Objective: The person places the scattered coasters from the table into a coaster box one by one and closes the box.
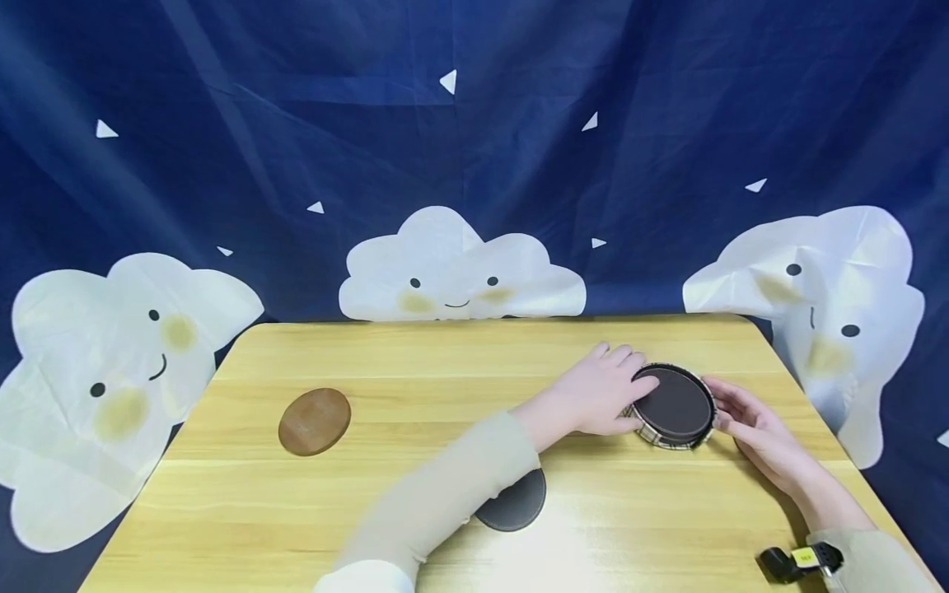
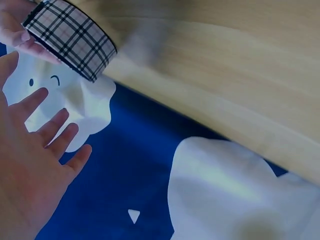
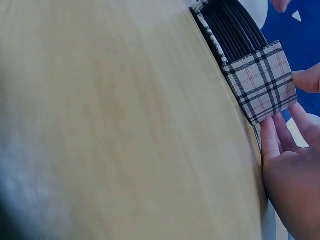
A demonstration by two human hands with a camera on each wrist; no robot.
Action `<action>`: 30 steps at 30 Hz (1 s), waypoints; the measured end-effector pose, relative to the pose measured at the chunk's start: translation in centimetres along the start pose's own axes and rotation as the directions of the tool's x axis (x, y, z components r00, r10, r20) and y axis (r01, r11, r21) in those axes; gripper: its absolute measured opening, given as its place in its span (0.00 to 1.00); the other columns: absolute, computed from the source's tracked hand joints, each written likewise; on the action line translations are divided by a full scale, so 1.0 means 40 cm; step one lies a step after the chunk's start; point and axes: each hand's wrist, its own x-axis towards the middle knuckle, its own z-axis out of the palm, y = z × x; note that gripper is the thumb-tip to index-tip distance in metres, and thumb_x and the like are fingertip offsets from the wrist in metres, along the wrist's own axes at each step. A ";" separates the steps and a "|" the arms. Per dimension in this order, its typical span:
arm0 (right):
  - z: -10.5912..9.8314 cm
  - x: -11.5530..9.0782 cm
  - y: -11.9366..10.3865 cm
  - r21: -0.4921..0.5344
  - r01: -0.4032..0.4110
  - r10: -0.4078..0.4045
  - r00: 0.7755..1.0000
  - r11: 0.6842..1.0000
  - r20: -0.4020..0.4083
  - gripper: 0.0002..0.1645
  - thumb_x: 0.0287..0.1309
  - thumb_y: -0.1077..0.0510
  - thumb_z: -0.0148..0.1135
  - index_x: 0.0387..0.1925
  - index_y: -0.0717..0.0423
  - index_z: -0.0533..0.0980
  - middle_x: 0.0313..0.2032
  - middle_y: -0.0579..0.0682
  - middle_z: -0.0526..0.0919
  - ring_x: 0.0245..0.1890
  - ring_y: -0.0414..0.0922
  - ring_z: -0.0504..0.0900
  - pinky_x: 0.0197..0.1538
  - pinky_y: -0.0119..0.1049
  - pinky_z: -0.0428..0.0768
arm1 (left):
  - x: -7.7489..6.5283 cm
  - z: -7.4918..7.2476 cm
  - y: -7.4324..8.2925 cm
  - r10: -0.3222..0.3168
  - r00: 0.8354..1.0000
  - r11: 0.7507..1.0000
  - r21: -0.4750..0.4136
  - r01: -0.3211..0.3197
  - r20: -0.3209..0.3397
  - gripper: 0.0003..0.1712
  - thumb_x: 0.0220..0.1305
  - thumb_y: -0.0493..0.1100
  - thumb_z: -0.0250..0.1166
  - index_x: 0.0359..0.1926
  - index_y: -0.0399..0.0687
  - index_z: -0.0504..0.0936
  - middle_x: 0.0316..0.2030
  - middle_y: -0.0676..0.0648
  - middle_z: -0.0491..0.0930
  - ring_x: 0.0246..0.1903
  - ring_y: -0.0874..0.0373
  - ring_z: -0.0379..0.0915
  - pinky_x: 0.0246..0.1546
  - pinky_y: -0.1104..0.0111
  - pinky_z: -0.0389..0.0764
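Note:
A round plaid coaster holder (image 1: 654, 436) stands at the right of the table, with a stack of black coasters (image 1: 676, 403) inside. My right hand (image 1: 767, 441) grips the holder's right side, thumb and fingertips on its plaid wall (image 3: 265, 82). The left hand (image 1: 589, 397) is at the holder's left side, its thumb overlapping the top coaster in the head view. In the left wrist view its fingers (image 2: 62, 140) are spread and hold nothing. A brown round coaster (image 1: 315, 422) lies at the left. One dark coaster (image 1: 516, 504) is partly hidden under my left forearm.
The wooden table (image 1: 415, 350) ends at a dark blue curtain (image 1: 460, 165) with white clouds printed on it. A small black device with a yellow label (image 1: 804, 558) is strapped at my right wrist.

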 end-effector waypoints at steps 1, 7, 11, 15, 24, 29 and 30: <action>0.000 0.001 0.000 0.002 0.000 0.000 1.000 1.000 0.000 0.37 0.72 0.80 0.43 0.75 0.53 0.69 0.67 0.39 0.80 0.62 0.32 0.80 0.62 0.21 0.76 | -0.011 -0.002 -0.004 0.002 1.000 1.000 0.001 -0.002 0.000 0.38 0.71 0.74 0.55 0.74 0.66 0.70 0.72 0.51 0.69 0.73 0.54 0.62 0.71 0.57 0.66; 0.002 0.007 -0.004 0.011 0.011 -0.011 1.000 1.000 0.009 0.37 0.72 0.80 0.42 0.75 0.54 0.69 0.67 0.40 0.80 0.62 0.32 0.80 0.61 0.21 0.76 | -0.088 -0.023 -0.027 0.013 1.000 1.000 -0.002 -0.013 0.005 0.38 0.72 0.72 0.55 0.76 0.64 0.70 0.74 0.48 0.69 0.74 0.52 0.62 0.73 0.55 0.67; 0.003 0.008 -0.006 0.009 0.014 -0.014 1.000 1.000 0.011 0.37 0.71 0.81 0.41 0.74 0.54 0.69 0.67 0.40 0.80 0.62 0.32 0.80 0.61 0.21 0.76 | -0.140 -0.023 -0.037 0.027 0.999 1.000 0.001 -0.027 -0.020 0.37 0.72 0.72 0.56 0.75 0.63 0.72 0.72 0.47 0.70 0.72 0.51 0.64 0.71 0.55 0.68; 0.003 0.008 -0.007 0.005 0.008 -0.008 1.000 1.000 0.008 0.38 0.71 0.81 0.41 0.74 0.54 0.69 0.66 0.40 0.81 0.62 0.32 0.80 0.61 0.21 0.76 | -0.188 -0.015 -0.042 0.036 0.999 0.999 -0.006 -0.036 -0.029 0.37 0.72 0.71 0.57 0.74 0.62 0.72 0.72 0.47 0.70 0.72 0.51 0.65 0.71 0.53 0.68; 0.002 0.005 -0.004 -0.007 -0.005 0.005 1.000 1.000 0.005 0.36 0.72 0.80 0.43 0.75 0.55 0.69 0.66 0.40 0.81 0.62 0.32 0.80 0.62 0.21 0.75 | -0.293 0.001 -0.036 0.042 0.999 0.999 -0.019 -0.042 -0.029 0.38 0.71 0.72 0.59 0.74 0.62 0.73 0.71 0.47 0.71 0.71 0.50 0.66 0.72 0.52 0.69; 0.001 0.004 -0.003 -0.011 -0.011 0.011 1.000 1.000 0.004 0.37 0.72 0.81 0.41 0.75 0.54 0.69 0.66 0.39 0.81 0.61 0.32 0.80 0.62 0.21 0.75 | -0.340 0.024 -0.021 0.038 0.999 0.999 -0.037 -0.038 -0.004 0.38 0.71 0.72 0.58 0.74 0.63 0.72 0.72 0.46 0.70 0.72 0.49 0.66 0.73 0.51 0.70; 0.001 0.004 -0.002 -0.011 -0.012 0.012 1.000 1.000 0.004 0.38 0.72 0.81 0.41 0.75 0.54 0.69 0.66 0.39 0.81 0.61 0.32 0.80 0.62 0.21 0.75 | -0.348 0.028 -0.018 0.038 0.999 0.999 -0.038 -0.038 0.003 0.38 0.71 0.72 0.58 0.75 0.63 0.72 0.72 0.46 0.70 0.73 0.49 0.66 0.73 0.51 0.70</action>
